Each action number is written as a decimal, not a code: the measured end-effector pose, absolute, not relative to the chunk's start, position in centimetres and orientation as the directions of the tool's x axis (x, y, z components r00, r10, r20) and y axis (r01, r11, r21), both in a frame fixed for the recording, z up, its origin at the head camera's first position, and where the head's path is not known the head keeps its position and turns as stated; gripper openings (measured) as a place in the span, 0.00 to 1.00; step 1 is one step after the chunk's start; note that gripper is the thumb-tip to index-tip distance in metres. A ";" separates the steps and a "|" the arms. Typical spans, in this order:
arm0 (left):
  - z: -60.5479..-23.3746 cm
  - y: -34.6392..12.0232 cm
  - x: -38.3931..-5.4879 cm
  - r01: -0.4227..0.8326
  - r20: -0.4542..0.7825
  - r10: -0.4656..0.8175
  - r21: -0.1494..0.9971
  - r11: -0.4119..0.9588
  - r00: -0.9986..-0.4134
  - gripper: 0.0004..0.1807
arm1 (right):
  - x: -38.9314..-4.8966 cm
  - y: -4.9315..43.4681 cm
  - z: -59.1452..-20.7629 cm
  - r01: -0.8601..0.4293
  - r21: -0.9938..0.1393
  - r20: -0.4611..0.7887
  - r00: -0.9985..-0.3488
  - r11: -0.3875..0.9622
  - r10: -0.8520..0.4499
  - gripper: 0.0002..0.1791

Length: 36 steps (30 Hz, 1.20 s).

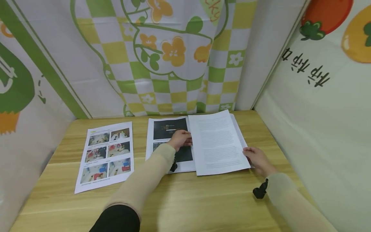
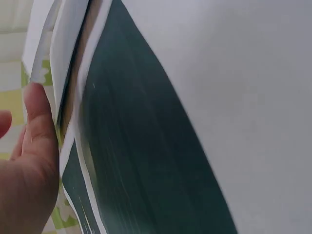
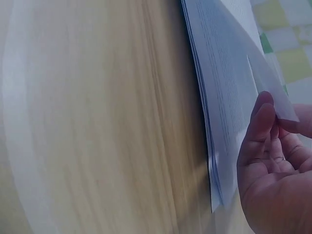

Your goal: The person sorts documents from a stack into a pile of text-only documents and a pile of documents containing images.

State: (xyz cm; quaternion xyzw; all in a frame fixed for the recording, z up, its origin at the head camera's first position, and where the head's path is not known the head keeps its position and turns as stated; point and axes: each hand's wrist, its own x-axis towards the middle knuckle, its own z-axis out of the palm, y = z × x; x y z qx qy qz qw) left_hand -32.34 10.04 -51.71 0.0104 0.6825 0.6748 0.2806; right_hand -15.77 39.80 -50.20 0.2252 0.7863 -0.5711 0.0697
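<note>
In the head view a printed text sheet (image 1: 215, 141) lies tilted over the right pages of an open stack of papers. My right hand (image 1: 258, 158) pinches its right edge between thumb and fingers; the right wrist view shows the lifted corner (image 3: 287, 109) in that grip. My left hand (image 1: 180, 140) reaches across the left page (image 1: 156, 145), which carries dark printed pictures, and holds the sheet's left edge at the fingertips. In the left wrist view, the left thumb (image 2: 39, 105) stands against a thin strip of paper, beside a page with a dark panel (image 2: 141, 131).
Another sheet (image 1: 108, 154) with several colour photos lies to the left on the wooden table (image 1: 197, 203). Behind the table hangs a patterned curtain (image 1: 174, 64). White printed walls close in at both sides. Each wrist bears a small black device.
</note>
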 end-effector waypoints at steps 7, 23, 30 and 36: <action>-51.7 11.6 -31.4 -0.342 -0.350 0.399 0.935 0.094 -0.848 0.13 | -15.5 40.9 -51.1 0.406 -0.875 -0.334 -0.901 0.264 0.278 0.20; -51.2 13.1 -31.0 -0.457 -0.454 0.523 0.880 0.133 -0.722 0.16 | -16.7 42.4 -52.0 0.480 -0.799 -0.328 -0.853 0.362 0.407 0.22; -51.3 13.5 -31.3 -0.471 -0.470 0.494 0.872 0.133 -0.732 0.18 | -17.3 42.1 -51.9 0.498 -0.786 -0.337 -0.842 0.367 0.420 0.22; -50.9 14.1 -31.1 -0.473 -0.490 0.459 0.866 0.160 -0.742 0.22 | -17.4 41.9 -51.8 0.489 -0.765 -0.304 -0.848 0.418 0.435 0.21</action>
